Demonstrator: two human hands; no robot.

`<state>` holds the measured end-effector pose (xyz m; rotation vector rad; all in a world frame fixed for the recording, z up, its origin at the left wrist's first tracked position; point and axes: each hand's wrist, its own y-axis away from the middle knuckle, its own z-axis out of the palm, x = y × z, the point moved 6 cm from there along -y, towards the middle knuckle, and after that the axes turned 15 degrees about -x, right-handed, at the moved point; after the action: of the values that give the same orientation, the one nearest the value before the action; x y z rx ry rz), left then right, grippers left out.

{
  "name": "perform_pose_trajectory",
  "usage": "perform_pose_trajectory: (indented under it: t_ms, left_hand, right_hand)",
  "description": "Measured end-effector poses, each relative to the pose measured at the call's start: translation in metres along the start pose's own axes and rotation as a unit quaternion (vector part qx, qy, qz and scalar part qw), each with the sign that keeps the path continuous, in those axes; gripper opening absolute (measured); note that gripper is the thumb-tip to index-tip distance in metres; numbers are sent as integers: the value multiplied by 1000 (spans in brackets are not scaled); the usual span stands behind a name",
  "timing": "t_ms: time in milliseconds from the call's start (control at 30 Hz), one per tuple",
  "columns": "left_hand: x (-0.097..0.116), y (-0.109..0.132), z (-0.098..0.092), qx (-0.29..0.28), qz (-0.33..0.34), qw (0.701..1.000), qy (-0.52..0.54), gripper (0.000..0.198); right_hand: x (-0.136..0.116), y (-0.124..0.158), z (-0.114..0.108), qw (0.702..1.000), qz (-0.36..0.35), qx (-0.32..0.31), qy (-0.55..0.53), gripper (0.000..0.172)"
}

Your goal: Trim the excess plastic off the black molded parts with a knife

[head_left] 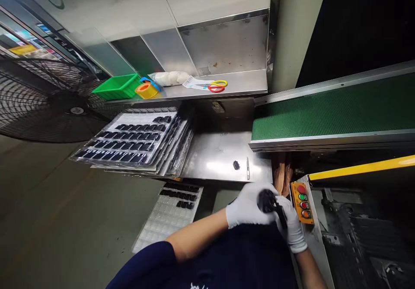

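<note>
Both hands wear white gloves and are close together in front of my body, below the metal table's front edge. My left hand (249, 207) is closed around a black part (266, 200), which is slightly blurred. My right hand (291, 224) is closed beside it on a dark, elongated object (281, 214) whose exact shape is smeared. Whether the two dark things are joined, I cannot tell. On the metal table (214, 155) beyond the hands lie a small black piece (236, 165) and a slim metal tool (248, 168).
Stacked trays (129, 138) of black parts stand at left, another tray (168, 215) below. The shelf holds a green bin (118, 87), tape (146, 90) and scissors (217, 86). A green conveyor (333, 112), button box (302, 202) and yellow bar (363, 167) are right; a fan (48, 99) is left.
</note>
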<state>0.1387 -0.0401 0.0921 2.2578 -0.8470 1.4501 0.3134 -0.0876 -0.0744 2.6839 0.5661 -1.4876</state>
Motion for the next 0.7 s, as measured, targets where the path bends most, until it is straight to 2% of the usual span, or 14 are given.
perform_pose_trajectory:
  t_ms: [67, 100, 200, 267, 367, 467, 533, 600, 667, 700]
  left_hand:
    - [-21, 6, -31, 66, -80, 993, -47, 42]
    - [-35, 8, -43, 70, -133, 985, -85, 40]
    - [-83, 14, -62, 25, -259, 951, -167, 31]
    - [-111, 18, -62, -4, -297, 936, -188, 24]
    - [-140, 25, -53, -47, -335, 916, -214, 22]
    - [-154, 28, -44, -73, -350, 905, -230, 28]
    - [-158, 29, -41, -86, -355, 900, -238, 28]
    - [-160, 29, -39, -97, -358, 896, -246, 26]
    - [-162, 28, -37, -109, -357, 892, -255, 25]
    - [-164, 28, -36, -115, -356, 890, -258, 25]
  right_hand:
    - [3, 7, -4, 1000, -2, 19, -2, 34]
    - [3, 9, -5, 1000, 1, 19, -9, 37]
    - [-2, 4, -6, 999, 11, -6, -35, 31]
    - [-12, -4, -6, 998, 14, -16, -51, 21]
    - [-26, -14, -20, 998, 20, 28, -60, 19]
    - [-33, -13, -54, 992, 4, 122, -22, 19]
    - [-34, -12, -77, 989, -19, 147, 2, 17]
    - [-28, -15, -87, 995, -5, 97, -12, 19]
    - [-16, -21, -77, 996, 77, -23, -49, 30]
    - [-10, -21, -64, 984, 134, -97, -60, 35]
